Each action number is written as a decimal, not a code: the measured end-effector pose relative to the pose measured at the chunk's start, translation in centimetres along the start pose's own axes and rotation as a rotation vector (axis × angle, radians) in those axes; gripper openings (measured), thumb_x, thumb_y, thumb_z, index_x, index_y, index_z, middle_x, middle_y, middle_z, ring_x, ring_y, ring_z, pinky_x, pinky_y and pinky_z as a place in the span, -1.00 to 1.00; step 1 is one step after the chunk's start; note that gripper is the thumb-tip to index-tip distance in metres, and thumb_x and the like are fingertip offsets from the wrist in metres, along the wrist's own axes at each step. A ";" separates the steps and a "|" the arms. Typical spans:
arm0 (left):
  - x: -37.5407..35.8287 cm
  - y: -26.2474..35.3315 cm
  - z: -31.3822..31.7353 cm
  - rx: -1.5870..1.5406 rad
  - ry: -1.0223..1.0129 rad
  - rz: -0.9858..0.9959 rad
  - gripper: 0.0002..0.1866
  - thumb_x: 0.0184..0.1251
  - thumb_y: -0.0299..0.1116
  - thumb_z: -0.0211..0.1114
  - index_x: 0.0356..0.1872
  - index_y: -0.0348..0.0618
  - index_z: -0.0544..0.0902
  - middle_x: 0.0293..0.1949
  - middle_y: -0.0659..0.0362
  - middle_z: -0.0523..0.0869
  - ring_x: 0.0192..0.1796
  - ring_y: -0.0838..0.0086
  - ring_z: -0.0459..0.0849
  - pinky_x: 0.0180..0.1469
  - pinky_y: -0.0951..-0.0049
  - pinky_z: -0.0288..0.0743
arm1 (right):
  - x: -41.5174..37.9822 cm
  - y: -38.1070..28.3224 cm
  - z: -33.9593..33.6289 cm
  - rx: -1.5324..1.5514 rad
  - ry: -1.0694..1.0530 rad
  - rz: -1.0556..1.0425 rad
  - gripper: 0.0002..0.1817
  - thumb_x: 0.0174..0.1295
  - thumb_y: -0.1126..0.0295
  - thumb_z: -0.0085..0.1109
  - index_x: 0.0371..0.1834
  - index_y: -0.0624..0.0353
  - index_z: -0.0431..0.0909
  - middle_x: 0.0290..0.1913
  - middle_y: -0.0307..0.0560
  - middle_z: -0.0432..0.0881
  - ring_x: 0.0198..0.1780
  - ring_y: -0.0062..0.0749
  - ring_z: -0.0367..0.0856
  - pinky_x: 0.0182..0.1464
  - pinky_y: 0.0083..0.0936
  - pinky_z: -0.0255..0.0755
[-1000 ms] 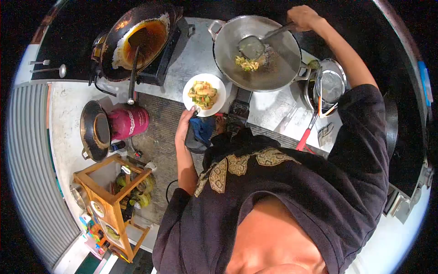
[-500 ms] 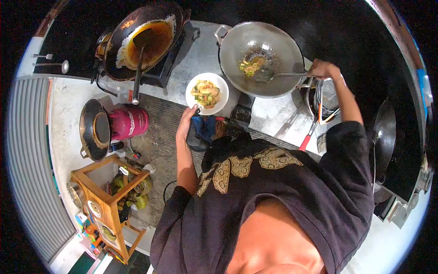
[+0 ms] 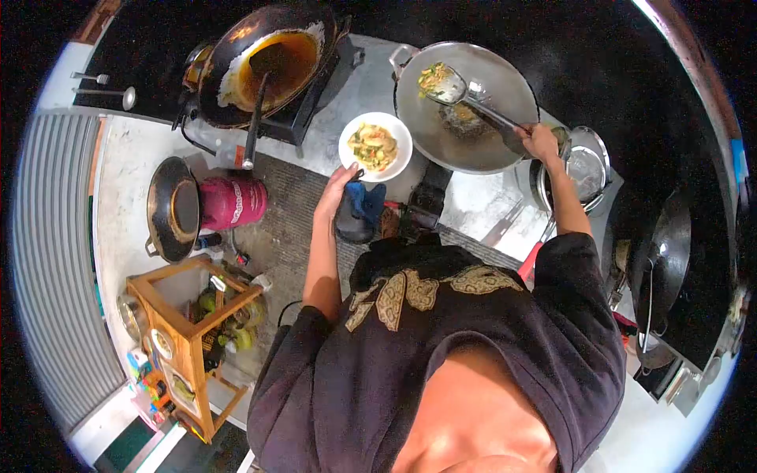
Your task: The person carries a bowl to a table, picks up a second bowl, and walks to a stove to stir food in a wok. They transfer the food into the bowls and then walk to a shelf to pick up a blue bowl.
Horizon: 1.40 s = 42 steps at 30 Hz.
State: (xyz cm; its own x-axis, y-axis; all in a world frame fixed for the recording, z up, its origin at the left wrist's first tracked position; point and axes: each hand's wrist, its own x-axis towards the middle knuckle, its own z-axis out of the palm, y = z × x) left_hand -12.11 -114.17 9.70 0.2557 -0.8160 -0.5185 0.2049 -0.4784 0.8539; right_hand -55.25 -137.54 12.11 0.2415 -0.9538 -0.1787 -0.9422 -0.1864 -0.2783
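Observation:
My left hand (image 3: 337, 188) grips the near edge of a white plate (image 3: 403, 140), with cooked vegetables (image 3: 372, 147) piled in its middle. Just right of it stands a large grey wok (image 3: 505, 87). My right hand (image 3: 542, 144) is closed around the handle of a metal spatula (image 3: 490, 112), which reaches across the wok. At the spatula's head, by the wok's upper left wall, is a small heap of chopped food (image 3: 434, 79). Brown residue (image 3: 465, 122) marks the wok's bottom.
A dark wok (image 3: 229, 47) of brown oil with a ladle (image 3: 256, 126) sits on a stove at upper left. A pan (image 3: 173, 209) stands by a pink gas cylinder (image 3: 236, 201). Right of my wok are a round metal pot (image 3: 587, 169) and a red-handled utensil (image 3: 530, 260).
The spatula has swept the food from the wok's bottom up toward its upper left side. My right hand has moved slightly left and down; the plate sits a little further right and up in view.

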 end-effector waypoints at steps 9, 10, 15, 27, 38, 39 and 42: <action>-0.8 3.5 3.1 -0.031 -0.119 0.047 -0.50 0.15 -0.10 0.17 0.04 -0.22 0.42 -0.11 0.26 0.54 -0.12 0.58 0.45 -0.03 0.56 0.26 | -0.8 -0.4 1.3 -0.014 0.030 0.024 -0.70 0.10 0.06 0.04 -0.29 -0.01 0.60 -0.41 0.04 0.59 -0.32 -0.11 0.58 -0.26 -0.29 0.40; -0.9 3.5 3.4 -0.121 -0.110 -0.001 -0.52 0.16 -0.12 0.16 0.03 -0.21 0.43 -0.13 0.27 0.55 -0.13 0.59 0.45 -0.06 0.58 0.28 | -1.3 -0.9 1.1 0.061 0.037 -0.008 -0.70 0.09 0.07 0.04 -0.29 -0.01 0.60 -0.41 0.05 0.59 -0.33 -0.11 0.58 -0.26 -0.30 0.39; -0.2 3.9 3.9 -0.104 -0.089 -0.005 -0.54 0.17 -0.12 0.16 0.01 -0.21 0.44 -0.15 0.27 0.55 -0.16 0.60 0.46 -0.08 0.59 0.29 | -2.7 -1.4 1.2 0.092 0.021 0.052 -0.69 0.09 0.05 0.05 -0.25 -0.02 0.60 -0.41 0.06 0.59 -0.33 -0.11 0.58 -0.27 -0.31 0.39; 3.1 4.7 6.9 -0.058 -0.250 0.116 -0.52 0.20 -0.10 0.11 0.01 -0.26 0.41 -0.10 0.19 0.55 -0.09 0.54 0.47 0.00 0.54 0.25 | -10.9 -4.0 -8.8 0.120 0.071 0.129 -0.64 0.09 0.05 0.07 -0.20 0.05 0.58 -0.45 0.12 0.58 -0.40 -0.09 0.57 -0.31 -0.35 0.39; 4.5 5.0 9.0 -0.048 -0.445 -0.019 -0.45 0.15 -0.06 0.15 -0.04 -0.39 0.41 -0.13 0.10 0.55 -0.06 0.48 0.48 -0.03 0.48 0.33 | -17.3 -8.2 -20.7 -0.261 0.143 -0.106 -0.68 0.05 0.08 0.11 -0.25 0.04 0.62 -0.60 0.08 0.53 -0.54 -0.10 0.53 -0.44 -0.32 0.38; 4.7 4.9 9.2 -0.053 -0.485 -0.056 -0.46 0.14 -0.04 0.16 -0.07 -0.39 0.44 -0.16 0.10 0.56 -0.07 0.49 0.48 -0.03 0.48 0.33 | -17.5 -8.4 -21.1 -0.269 0.175 -0.162 -0.68 0.05 0.08 0.11 -0.25 0.03 0.62 -0.63 0.09 0.51 -0.55 -0.10 0.52 -0.46 -0.31 0.38; 6.2 2.8 8.7 0.000 -0.561 -0.033 -0.48 0.13 -0.02 0.17 -0.16 -0.36 0.49 -0.24 0.13 0.58 -0.11 0.52 0.49 -0.03 0.49 0.31 | -18.7 -10.6 -22.6 -0.423 0.150 -0.196 -0.69 0.06 0.08 0.09 -0.24 0.01 0.60 -0.64 0.07 0.51 -0.57 -0.11 0.51 -0.50 -0.31 0.39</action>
State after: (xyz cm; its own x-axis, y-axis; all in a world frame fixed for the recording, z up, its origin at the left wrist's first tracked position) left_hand -18.15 -123.33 9.27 -0.2931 -0.8479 -0.4417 0.2040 -0.5068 0.8376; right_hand -55.03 -123.05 39.69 0.4165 -0.9090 -0.0149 -0.9018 -0.4152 0.1199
